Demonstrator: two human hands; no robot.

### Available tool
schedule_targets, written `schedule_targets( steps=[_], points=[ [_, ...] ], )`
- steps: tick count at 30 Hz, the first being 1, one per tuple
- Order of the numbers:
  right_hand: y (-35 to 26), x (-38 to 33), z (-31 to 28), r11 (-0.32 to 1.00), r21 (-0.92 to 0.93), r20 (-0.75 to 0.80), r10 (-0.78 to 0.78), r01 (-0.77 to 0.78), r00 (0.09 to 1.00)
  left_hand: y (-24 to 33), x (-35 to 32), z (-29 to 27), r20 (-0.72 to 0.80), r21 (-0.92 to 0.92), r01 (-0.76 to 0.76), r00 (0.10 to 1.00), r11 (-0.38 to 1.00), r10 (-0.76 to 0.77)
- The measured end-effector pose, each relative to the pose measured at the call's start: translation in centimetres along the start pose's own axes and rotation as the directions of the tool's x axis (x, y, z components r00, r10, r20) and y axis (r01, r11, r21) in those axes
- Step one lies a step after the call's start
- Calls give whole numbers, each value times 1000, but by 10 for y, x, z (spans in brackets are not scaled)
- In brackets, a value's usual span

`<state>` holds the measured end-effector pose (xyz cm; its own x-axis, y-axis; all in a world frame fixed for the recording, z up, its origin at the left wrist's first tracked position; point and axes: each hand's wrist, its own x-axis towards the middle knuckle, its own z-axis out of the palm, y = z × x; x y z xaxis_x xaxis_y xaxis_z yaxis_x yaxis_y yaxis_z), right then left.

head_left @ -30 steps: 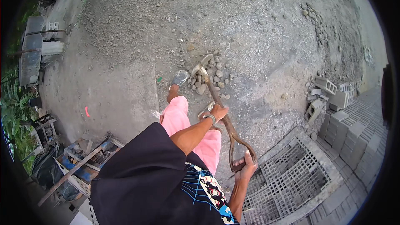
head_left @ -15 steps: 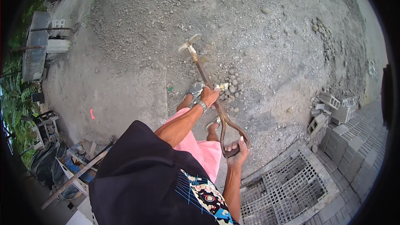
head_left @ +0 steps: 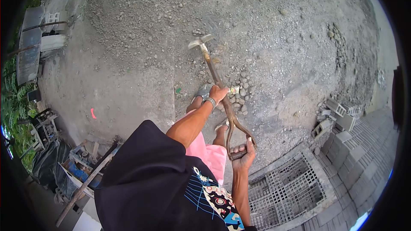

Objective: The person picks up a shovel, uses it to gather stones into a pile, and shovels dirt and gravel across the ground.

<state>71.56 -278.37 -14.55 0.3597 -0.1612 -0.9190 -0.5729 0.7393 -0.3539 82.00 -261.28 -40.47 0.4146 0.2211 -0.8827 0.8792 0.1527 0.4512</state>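
Note:
I hold a long wooden-handled shovel (head_left: 214, 70) with a pale, worn blade (head_left: 201, 41) at its far end, seen nearly edge-on over the gravelly ground. My left hand (head_left: 218, 94), with a band at its wrist, is closed round the middle of the shaft. Nearer to me, my right hand (head_left: 244, 152) grips the crossbar of the forked handle, its thumb pointing up along one side. Whether the blade touches the ground I cannot tell. Just right of the shaft lies a small heap of rounded stones (head_left: 242, 90), beside a crumpled wrapper (head_left: 233, 90).
A grey plastic grid crate (head_left: 280, 188) lies at lower right, beside stacked concrete blocks (head_left: 342, 156). On the left are a metal wheelbarrow-like tray (head_left: 30, 45) and piled scrap with a wooden pole (head_left: 81, 190). Loose gravel (head_left: 128, 25) spreads ahead.
The shovel blade has turned slightly and looks more level. My view has shifted a little; both hands keep their grip on the shovel.

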Motion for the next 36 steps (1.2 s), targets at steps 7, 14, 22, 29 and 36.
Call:
schedule_targets(
  steps=[7, 14, 22, 29, 36],
  points=[
    [-40, -67, -77, 967, -159, -62, -212, 201, 975, -44, -108, 66, -58, -38, 42, 997, 998, -44],
    [3, 36, -58, 993, -47, 247, -94, 109, 965, 1, -37, 16, -256, 213, -9, 964, 977, 65],
    [-34, 69, -122, 994, -98, 35, -38, 42, 999, -47, -36, 93, -189, 433, -9, 977, 901, 100],
    [-115, 19, -326, 970, -210, -91, -143, 122, 985, -200, -147, 268, -205, 351, 12, 977, 936, 64],
    [-163, -73, -429, 965, -161, -154, -231, 206, 961, -243, -286, 339, -27, 393, 137, 990, 909, -138]
  ],
)
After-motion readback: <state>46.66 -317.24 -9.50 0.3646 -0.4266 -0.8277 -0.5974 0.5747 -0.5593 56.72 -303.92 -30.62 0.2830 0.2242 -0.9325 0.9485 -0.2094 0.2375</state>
